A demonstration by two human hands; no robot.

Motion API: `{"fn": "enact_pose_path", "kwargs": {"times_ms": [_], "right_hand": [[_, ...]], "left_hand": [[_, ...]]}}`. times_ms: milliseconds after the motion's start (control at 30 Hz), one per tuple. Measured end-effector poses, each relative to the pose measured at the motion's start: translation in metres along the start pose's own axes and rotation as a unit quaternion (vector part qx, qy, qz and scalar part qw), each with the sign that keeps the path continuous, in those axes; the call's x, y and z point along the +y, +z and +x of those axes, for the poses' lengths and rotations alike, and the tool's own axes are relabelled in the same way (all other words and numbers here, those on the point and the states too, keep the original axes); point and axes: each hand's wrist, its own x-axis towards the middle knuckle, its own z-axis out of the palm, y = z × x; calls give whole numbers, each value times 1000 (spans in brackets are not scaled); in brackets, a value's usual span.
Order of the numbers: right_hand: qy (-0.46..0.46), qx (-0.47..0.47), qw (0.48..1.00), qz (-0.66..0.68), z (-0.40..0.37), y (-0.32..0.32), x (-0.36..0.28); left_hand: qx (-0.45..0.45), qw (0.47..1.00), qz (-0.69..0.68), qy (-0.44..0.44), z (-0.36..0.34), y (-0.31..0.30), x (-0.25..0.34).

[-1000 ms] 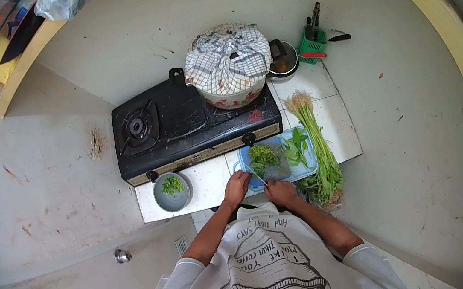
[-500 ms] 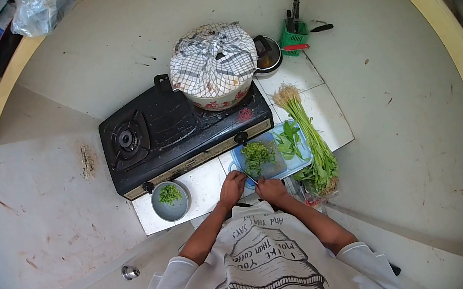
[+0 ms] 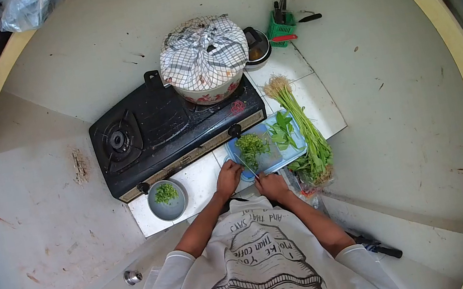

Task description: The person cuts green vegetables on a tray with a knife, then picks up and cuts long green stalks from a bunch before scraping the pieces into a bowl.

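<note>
A blue cutting board (image 3: 299, 150) lies on the white tiled counter, with chopped greens (image 3: 252, 146) on its left half and loose green leaves (image 3: 282, 130) on its right. My right hand (image 3: 271, 185) is closed round a knife (image 3: 247, 167), whose thin blade points up and left over the board. At the board's lower left corner is my left hand (image 3: 229, 177), fingers bent near the blade; what they hold, if anything, is too small to tell. A grey bowl (image 3: 184, 208) of chopped greens stands left of my left hand. Long-stemmed greens (image 3: 306, 126) lie along the board's right side.
Behind the board is a black two-burner stove (image 3: 162, 126), bearing a large pot (image 3: 211, 95) covered with a checked cloth (image 3: 202, 52). A small pan (image 3: 259, 54) and a green basket (image 3: 280, 30) of utensils stand at the back right. Walls enclose both sides.
The view has shifted slightly. My left hand has moved a little away from the greens and the knife, and the knife blade now shows more over the board.
</note>
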Motion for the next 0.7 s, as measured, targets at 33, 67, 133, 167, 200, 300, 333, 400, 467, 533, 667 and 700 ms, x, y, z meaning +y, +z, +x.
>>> {"fn": "enact_pose_path", "kwargs": {"times_ms": [33,67,133,167,200,300,333,400,467,533,667,700], "right_hand": [[-3,4,1000,-3,0,0,-2],[-7,7,1000,-5,1,1,-4],[-13,8,1000,-11,2,7,-4],[-15,6,1000,-16,3,10,-4],[-17,4,1000,-21,4,13,-4],[-10,0,1000,-18,12,17,-6],[-6,-12,1000,-21,15,16,-7],[2,-36,999,-29,18,12,-9],[4,-42,998,-41,11,6,-9],[-6,-46,998,-49,4,7,0],[-29,-58,996,-60,-11,-1,22],[-29,-64,995,-65,-13,-7,26]], "left_hand": [[3,1000,-4,1,-1,1,1],[7,1000,-8,0,-3,0,1],[9,1000,-14,2,-5,0,0],[8,1000,-16,5,-6,0,-1],[6,1000,-18,7,-7,1,-2],[5,1000,11,27,-8,2,-7],[3,1000,11,27,-9,2,-7],[0,1000,11,27,-8,1,-7],[-5,999,23,32,-7,-1,-8],[-6,999,38,31,-6,-2,-8],[-3,998,63,4,-8,-8,-4],[-1,998,66,-5,-9,-10,-3]]}}
